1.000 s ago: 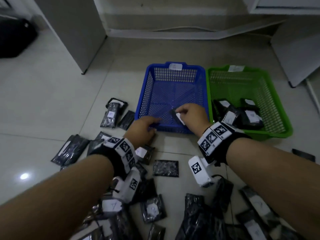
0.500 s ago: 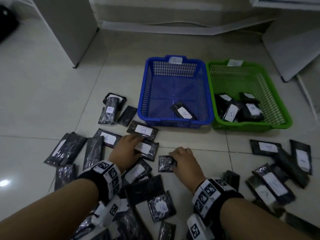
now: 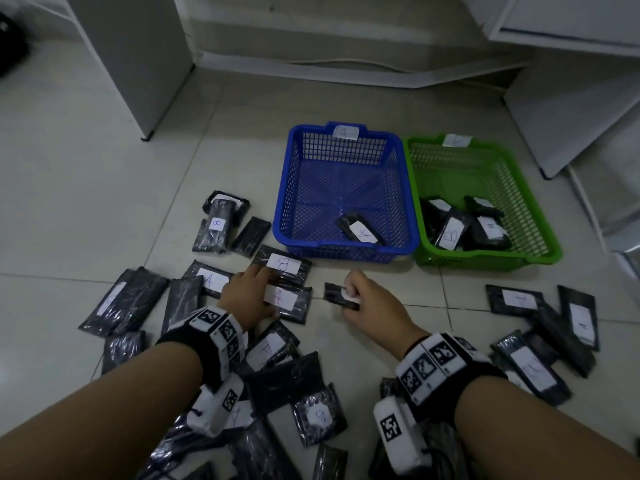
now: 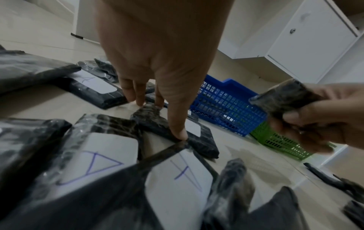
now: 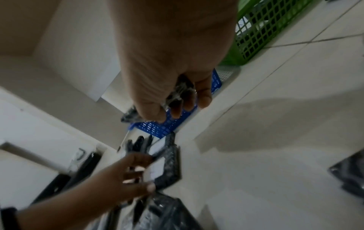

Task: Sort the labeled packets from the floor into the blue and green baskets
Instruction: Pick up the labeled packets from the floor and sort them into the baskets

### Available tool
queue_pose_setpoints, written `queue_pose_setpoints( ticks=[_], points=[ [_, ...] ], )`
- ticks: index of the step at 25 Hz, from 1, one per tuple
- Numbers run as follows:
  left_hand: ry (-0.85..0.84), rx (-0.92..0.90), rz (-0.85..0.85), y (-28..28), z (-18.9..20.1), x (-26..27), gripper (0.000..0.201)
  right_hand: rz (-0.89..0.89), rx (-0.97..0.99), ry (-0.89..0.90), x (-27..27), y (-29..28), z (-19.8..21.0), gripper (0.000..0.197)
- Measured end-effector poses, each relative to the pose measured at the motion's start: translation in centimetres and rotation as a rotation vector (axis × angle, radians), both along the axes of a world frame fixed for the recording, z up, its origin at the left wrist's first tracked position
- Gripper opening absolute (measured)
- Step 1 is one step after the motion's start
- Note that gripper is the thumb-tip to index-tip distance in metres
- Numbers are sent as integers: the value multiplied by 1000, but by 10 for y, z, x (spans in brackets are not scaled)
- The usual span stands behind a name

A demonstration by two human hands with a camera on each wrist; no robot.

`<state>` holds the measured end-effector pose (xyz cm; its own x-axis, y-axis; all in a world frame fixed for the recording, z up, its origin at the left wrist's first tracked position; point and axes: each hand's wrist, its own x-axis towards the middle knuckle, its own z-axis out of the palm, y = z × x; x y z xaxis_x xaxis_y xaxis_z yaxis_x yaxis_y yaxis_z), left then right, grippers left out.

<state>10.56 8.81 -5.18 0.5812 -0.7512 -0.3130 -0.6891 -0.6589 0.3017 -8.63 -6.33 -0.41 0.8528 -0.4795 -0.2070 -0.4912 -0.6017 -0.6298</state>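
Black packets with white letter labels lie scattered on the tiled floor. My right hand (image 3: 349, 293) grips a small black packet (image 3: 333, 294), which in the left wrist view (image 4: 285, 98) is held just off the floor. My left hand (image 3: 258, 292) lies on a packet labelled A (image 3: 289, 301), thumb (image 4: 178, 133) on its near edge and fingers on its far edge. Behind it, the blue basket (image 3: 346, 252), tagged A, holds one A packet (image 3: 360, 231). To its right, the green basket (image 3: 485, 261) holds several packets, with B labels (image 3: 452, 233) showing.
A packet labelled B (image 3: 282, 265) lies just in front of the blue basket. More packets lie at the left (image 3: 124, 299), at the right (image 3: 543, 313) and under my forearms. White cabinets (image 3: 138, 57) stand behind and at the right (image 3: 571, 109).
My right hand left a packet in the blue basket, came back to the floor and picked up the small packet. My left hand drew back from the basket onto the A packet.
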Motion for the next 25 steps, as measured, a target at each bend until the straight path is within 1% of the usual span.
queue_pose_setpoints(
  ticks=[2, 4, 5, 6, 9, 11, 13, 14, 16, 18, 19, 23, 25],
  points=[
    [29, 11, 10, 0, 2, 2, 78, -65, 149, -128, 4, -4, 1, 35],
    [82, -21, 64, 2, 4, 3, 79, -121, 297, -167, 7, -7, 6, 25],
    [119, -49, 93, 3, 5, 4, 74, -135, 367, -188, 8, -9, 9, 23],
    [157, -69, 105, 5, 7, 6, 68, -146, 417, -221, 7, -11, 12, 26],
    [310, -128, 135, 13, 13, 15, 52, -202, 451, -288, 6, -18, 16, 39],
    [474, -227, 243, 16, 21, 22, 46, -249, 473, -295, 6, -24, 14, 43],
    [723, -324, 371, 18, 33, 23, 47, -301, 521, -313, 7, -28, 12, 45],
    [837, -336, 400, 19, 41, 23, 50, -327, 546, -328, 8, -29, 11, 45],
    [988, -313, 359, 20, 57, 20, 62, -378, 584, -356, 7, -35, 13, 46],
    [1106, -356, 315, 14, 73, 14, 73, -410, 587, -362, 6, -46, 18, 46],
    [1135, -409, 313, 7, 80, 11, 72, -423, 583, -362, 5, -53, 23, 45],
    [1199, -631, 384, -44, 103, 3, 52, -471, 574, -380, -1, -92, 48, 42],
    [1184, -687, 418, -77, 110, 3, 42, -453, 559, -349, -6, -114, 64, 41]
  ],
)
